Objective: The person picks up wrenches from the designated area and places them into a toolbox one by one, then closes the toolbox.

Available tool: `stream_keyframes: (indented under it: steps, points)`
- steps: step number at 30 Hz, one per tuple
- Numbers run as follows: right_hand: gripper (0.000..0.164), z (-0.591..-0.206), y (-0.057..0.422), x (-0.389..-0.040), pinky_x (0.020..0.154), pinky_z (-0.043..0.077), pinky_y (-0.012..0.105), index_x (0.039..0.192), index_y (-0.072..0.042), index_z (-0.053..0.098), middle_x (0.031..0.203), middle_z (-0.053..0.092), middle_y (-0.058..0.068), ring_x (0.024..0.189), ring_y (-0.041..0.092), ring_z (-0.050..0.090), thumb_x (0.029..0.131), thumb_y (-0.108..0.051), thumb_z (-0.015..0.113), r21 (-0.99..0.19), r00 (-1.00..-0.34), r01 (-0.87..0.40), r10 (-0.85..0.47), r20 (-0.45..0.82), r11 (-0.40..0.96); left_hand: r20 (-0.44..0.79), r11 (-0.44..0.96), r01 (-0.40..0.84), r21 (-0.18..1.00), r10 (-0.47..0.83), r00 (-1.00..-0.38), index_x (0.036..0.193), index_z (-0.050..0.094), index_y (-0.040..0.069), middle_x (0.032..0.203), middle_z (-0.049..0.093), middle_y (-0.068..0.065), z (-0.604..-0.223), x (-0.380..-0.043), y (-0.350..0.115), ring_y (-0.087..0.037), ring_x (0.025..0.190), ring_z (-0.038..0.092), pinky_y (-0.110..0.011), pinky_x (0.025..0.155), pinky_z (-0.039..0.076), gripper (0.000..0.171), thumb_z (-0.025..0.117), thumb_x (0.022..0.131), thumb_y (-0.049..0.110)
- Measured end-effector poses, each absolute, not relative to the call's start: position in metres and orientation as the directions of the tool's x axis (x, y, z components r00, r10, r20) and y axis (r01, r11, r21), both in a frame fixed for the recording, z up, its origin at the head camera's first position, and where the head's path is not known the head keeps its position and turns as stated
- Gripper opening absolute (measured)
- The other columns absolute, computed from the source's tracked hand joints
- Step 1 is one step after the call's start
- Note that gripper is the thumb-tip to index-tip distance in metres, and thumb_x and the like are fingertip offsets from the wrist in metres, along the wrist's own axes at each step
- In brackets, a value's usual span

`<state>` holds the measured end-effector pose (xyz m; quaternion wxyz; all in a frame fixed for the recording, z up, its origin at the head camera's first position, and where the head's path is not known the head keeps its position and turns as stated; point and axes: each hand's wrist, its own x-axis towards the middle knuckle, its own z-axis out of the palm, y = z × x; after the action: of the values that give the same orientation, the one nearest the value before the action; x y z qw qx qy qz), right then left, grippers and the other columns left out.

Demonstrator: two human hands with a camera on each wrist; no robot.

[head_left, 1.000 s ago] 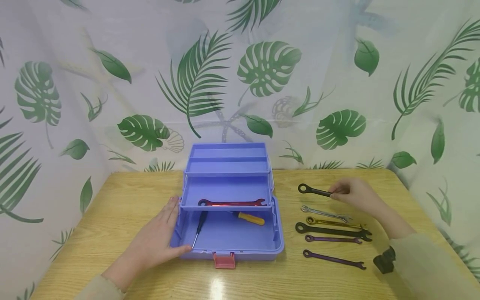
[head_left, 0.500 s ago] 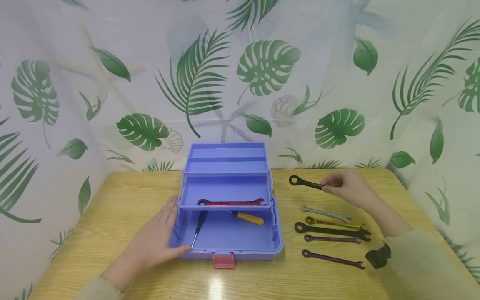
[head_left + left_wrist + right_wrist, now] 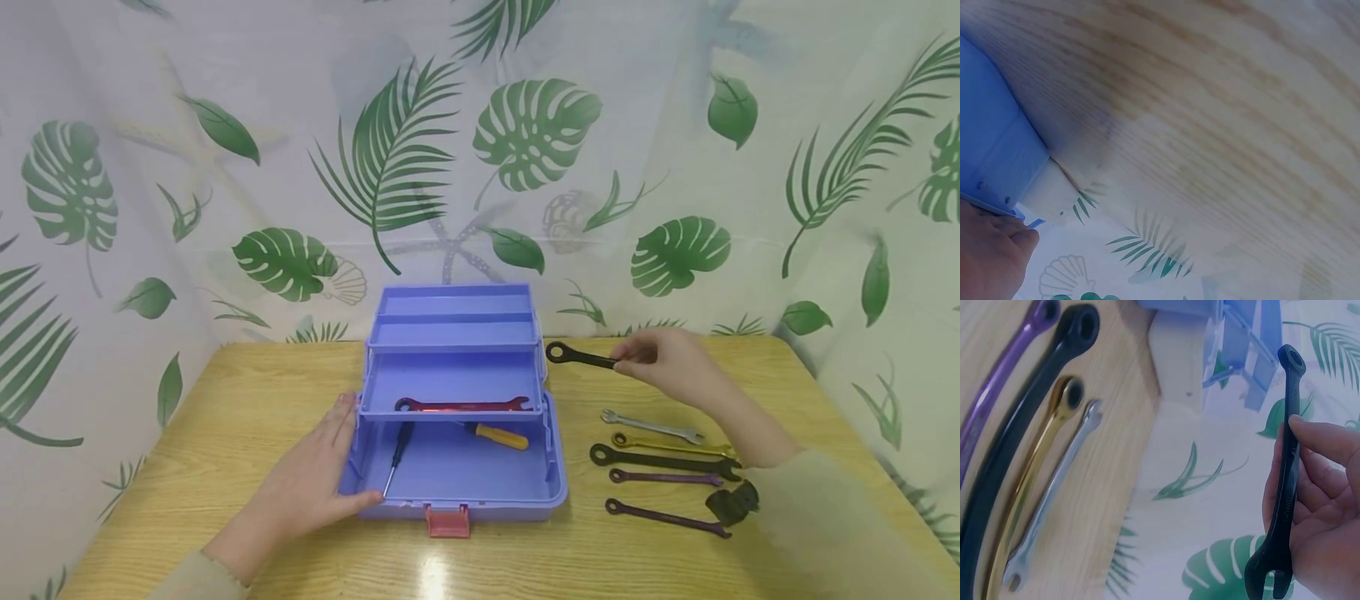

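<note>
My right hand (image 3: 675, 367) pinches a black ratcheting combination wrench (image 3: 583, 357) by its open-end half, above the table. Its ring end points left, close to the right side of the purple-blue toolbox (image 3: 457, 483). In the right wrist view, thumb and fingers grip the shank of that black wrench (image 3: 1288, 481). My left hand (image 3: 307, 467) rests along the toolbox's left wall, fingers straight, thumb at the front rim. The toolbox stands open with tiered trays raised. A red wrench (image 3: 465, 407) lies in the lower tray. A dark-handled screwdriver (image 3: 402, 442) and a yellow-handled tool (image 3: 502, 437) lie in the bottom.
Right of the box, a silver wrench (image 3: 652, 426), a gold wrench (image 3: 667, 446), a larger black wrench (image 3: 660, 461) and two purple wrenches, the nearer one (image 3: 660, 516) included, lie in a column. A red latch (image 3: 447, 522) hangs at the box front. A leaf-print curtain (image 3: 480, 167) stands behind.
My right hand has carried the black wrench leftward and up toward the toolbox from above the other wrenches. The left hand has stayed at the box.
</note>
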<state>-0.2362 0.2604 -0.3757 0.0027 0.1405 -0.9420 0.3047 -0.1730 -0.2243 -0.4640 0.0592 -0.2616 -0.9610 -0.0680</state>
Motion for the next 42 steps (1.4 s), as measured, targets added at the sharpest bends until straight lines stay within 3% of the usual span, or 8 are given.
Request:
stream_keyframes:
  steps: [13, 26, 42]
  points:
    - [0.011, -0.372, 0.223, -0.240, 0.076, 0.059, 0.024, 0.106, -0.004, 0.079, 0.100, 0.079, 0.011, 0.088, 0.018, 0.073, 0.097, -0.010, 0.076, -0.642, -0.948, -0.298, -0.299, 0.110, 0.707, 0.156, 0.849, 0.518, 0.104, 0.501, -0.852, 0.161, 0.024, -0.016, 0.173, 0.019, -0.031, -0.463, -0.173, -0.225, -0.047, 0.160, 0.028, -0.055, 0.127, 0.038, 0.122, 0.068, 0.089, 0.072]
    - [0.005, -0.379, 0.175, -0.246, 0.071, 0.059, 0.021, 0.097, 0.000, 0.079, 0.093, 0.079, 0.012, 0.081, 0.016, 0.071, 0.093, -0.001, 0.077, -0.677, -0.907, -0.388, -0.388, 0.161, 0.625, 0.148, 0.851, 0.518, 0.093, 0.502, -0.852, 0.161, 0.025, -0.016, 0.173, 0.020, -0.032, -0.463, -0.174, -0.224, -0.047, 0.160, 0.029, -0.055, 0.127, 0.039, 0.122, 0.067, 0.089, 0.074]
    - [0.004, -0.379, 0.133, -0.254, 0.074, 0.059, 0.025, 0.097, -0.002, 0.079, 0.093, 0.079, 0.010, 0.081, 0.015, 0.070, 0.094, -0.005, 0.077, -0.683, -0.895, -0.379, -0.436, 0.098, 0.624, 0.142, 0.851, 0.517, 0.092, 0.502, -0.853, 0.161, 0.026, -0.016, 0.172, 0.022, -0.032, -0.464, -0.173, -0.225, -0.046, 0.160, 0.029, -0.055, 0.127, 0.039, 0.122, 0.067, 0.089, 0.073]
